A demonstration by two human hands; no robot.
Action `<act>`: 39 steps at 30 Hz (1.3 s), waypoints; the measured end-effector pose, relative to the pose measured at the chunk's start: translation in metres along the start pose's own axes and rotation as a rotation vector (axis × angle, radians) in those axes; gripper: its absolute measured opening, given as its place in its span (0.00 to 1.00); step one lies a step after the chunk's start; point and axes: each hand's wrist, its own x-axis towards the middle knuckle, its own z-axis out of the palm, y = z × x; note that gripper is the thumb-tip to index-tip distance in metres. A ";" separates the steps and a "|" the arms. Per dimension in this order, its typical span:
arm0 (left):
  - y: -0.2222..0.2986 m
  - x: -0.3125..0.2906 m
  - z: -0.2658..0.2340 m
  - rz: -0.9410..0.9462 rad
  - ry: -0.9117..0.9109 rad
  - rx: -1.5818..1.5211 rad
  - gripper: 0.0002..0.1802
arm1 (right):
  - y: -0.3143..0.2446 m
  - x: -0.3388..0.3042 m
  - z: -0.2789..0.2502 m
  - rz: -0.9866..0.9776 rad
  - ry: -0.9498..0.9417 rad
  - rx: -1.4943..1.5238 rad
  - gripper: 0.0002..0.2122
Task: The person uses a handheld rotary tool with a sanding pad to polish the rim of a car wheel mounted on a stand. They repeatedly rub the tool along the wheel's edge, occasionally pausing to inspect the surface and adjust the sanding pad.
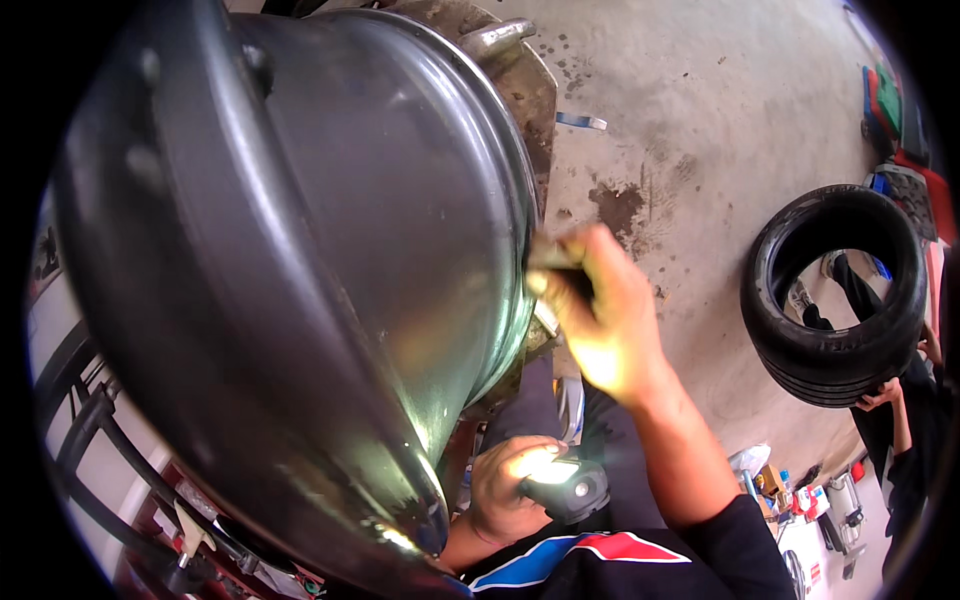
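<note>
A large dark wheel rim (400, 190) fills the left and middle of the view, its bright edge facing right. My right hand (610, 320) is at that edge, thumb and fingers pinched together. A small tan-brown piece seems to be between them, but motion blur hides what it is. Below the rim, my left hand (498, 487) is wrapped round a black handheld work light (572, 490). The lamp is lit, and a greenish-white glow falls on the rim's lower part and on my right palm.
A metal machine table (535, 85) lies beneath the rim. On the right, another person's hands (882, 393) hold a black tyre (835, 375). Bottles, boxes and tools (805, 500) lie at lower right. Curved black bars (85, 420) stand at left. The concrete floor (700, 110) has dark stains.
</note>
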 end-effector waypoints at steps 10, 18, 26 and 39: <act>0.003 0.009 0.000 -0.038 0.009 -0.015 0.27 | -0.001 0.014 -0.018 -0.154 -0.138 -0.086 0.10; -0.004 0.009 0.001 -0.012 -0.023 -0.039 0.30 | 0.001 0.037 -0.025 -0.211 -0.112 -0.142 0.09; -0.012 0.002 0.001 -0.051 -0.072 0.000 0.29 | 0.012 0.008 -0.025 -0.071 0.011 -0.001 0.14; -0.017 0.007 -0.002 -0.067 -0.082 0.004 0.28 | 0.003 -0.009 0.003 0.006 0.006 -0.046 0.16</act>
